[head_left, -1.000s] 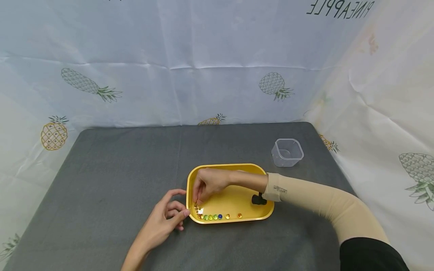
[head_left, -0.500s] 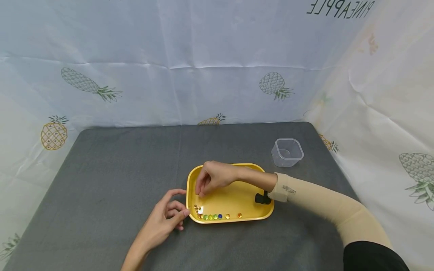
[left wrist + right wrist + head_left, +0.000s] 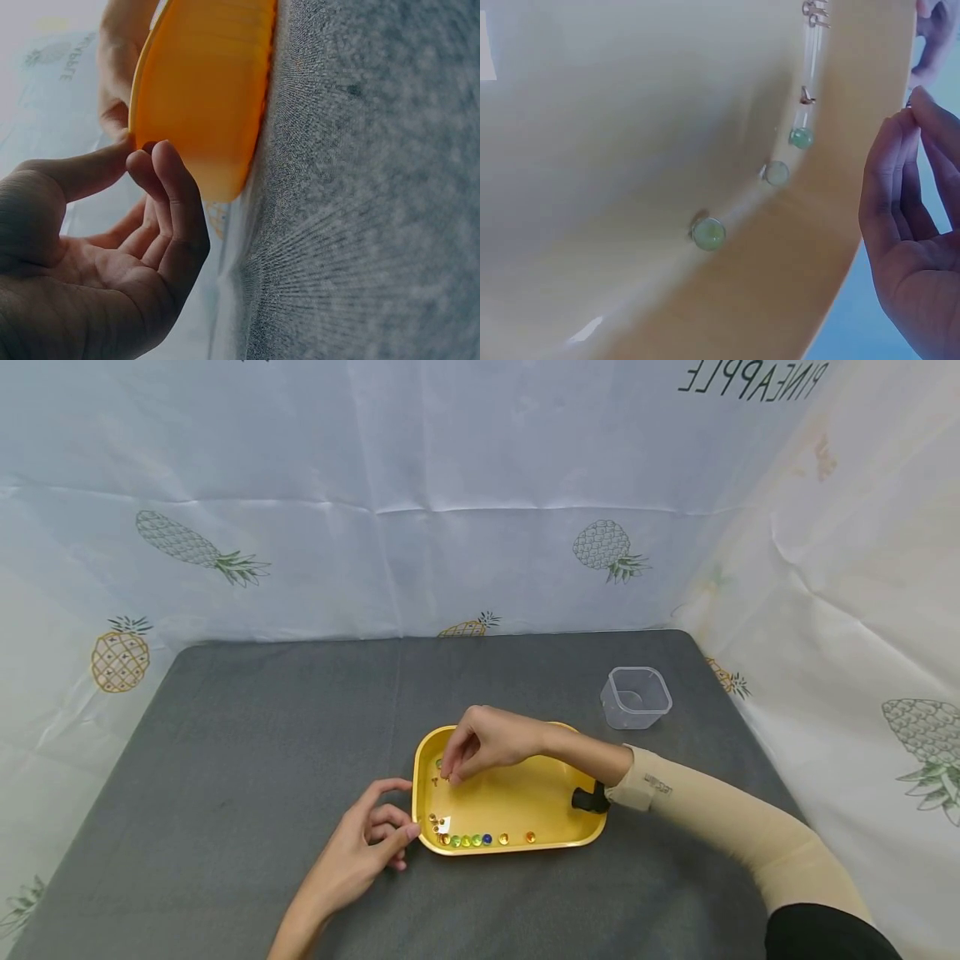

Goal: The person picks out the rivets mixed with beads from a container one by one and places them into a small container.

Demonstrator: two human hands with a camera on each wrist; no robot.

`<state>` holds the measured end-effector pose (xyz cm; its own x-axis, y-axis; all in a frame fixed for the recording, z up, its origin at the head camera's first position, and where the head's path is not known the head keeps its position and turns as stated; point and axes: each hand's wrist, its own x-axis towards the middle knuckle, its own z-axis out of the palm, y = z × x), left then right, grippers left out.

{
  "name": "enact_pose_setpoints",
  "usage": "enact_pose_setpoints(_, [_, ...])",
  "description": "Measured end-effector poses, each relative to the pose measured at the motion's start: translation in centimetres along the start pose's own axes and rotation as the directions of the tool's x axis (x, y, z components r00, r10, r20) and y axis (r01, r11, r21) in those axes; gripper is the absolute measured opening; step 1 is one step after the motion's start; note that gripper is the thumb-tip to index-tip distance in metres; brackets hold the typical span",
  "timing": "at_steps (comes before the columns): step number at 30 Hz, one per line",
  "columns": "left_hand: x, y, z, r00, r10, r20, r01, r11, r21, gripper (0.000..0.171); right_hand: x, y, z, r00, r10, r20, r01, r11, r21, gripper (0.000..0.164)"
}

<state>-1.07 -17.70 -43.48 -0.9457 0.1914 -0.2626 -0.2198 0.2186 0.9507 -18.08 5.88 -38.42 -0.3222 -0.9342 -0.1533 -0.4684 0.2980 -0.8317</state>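
Note:
A yellow tray [image 3: 517, 802] lies on the grey table; my left hand [image 3: 356, 852] holds its left end, thumb at the rim and fingers at the outer wall in the left wrist view. Over the tray's far left part, my right hand [image 3: 491, 743] pinches a tiny dark piece [image 3: 909, 105], mostly hidden by the fingertips. A small copper-coloured metal piece [image 3: 807, 96] lies on the tray beside a green glass bead [image 3: 802, 138]. More glass beads [image 3: 709, 233] follow along the wall. Several small gold-coloured pieces [image 3: 432, 819] lie in the near left corner.
Along the tray's near side runs a row of glass beads, among them a blue bead [image 3: 487, 839] and an amber bead [image 3: 530, 837]. A clear plastic box [image 3: 636, 697] stands behind the tray to the right. Pineapple-printed cloth [image 3: 480, 568] hangs behind the table.
My right hand has moved from the near left corner to the tray's far left part. A green bead and a small gold-coloured piece there have come into view. My left hand stays put.

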Motion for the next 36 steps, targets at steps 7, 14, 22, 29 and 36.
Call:
enact_pose_setpoints(7, [0.0, 0.0, 0.0, 1.000, -0.002, 0.002, 0.002, 1.000, 0.001, 0.057, -0.8, -0.2, -0.5, 0.999, -0.004, -0.045, 0.005, 1.000, 0.010, 0.017])
enact_pose_setpoints(14, [0.0, -0.1, 0.0, 1.000, 0.001, -0.002, -0.001, 1.000, 0.005, 0.057, -2.0, -0.8, -1.4, 0.995, 0.015, -0.102, -0.013, 1.000, 0.022, 0.015])
enact_pose_setpoints(22, [0.0, -0.1, 0.1, 1.000, 0.013, 0.003, -0.014, 1.000, 0.003, 0.057, -3.7, -0.9, -2.5, 0.985, 0.025, -0.168, -0.015, 0.998, 0.058, 0.013])
enact_pose_setpoints(29, [0.0, 0.0, 0.1, 1.000, 0.005, -0.005, -0.005, 1.000, 0.007, 0.058, -5.2, -0.9, -3.5, 0.972, 0.023, -0.235, -0.010, 0.998, 0.059, 0.013])
enact_pose_setpoints(36, [0.1, -0.1, 0.1, 1.000, -0.002, -0.010, 0.003, 1.000, 0.006, 0.058, -6.9, -0.8, -4.6, 0.947, 0.038, -0.318, -0.020, 0.998, 0.061, 0.014])
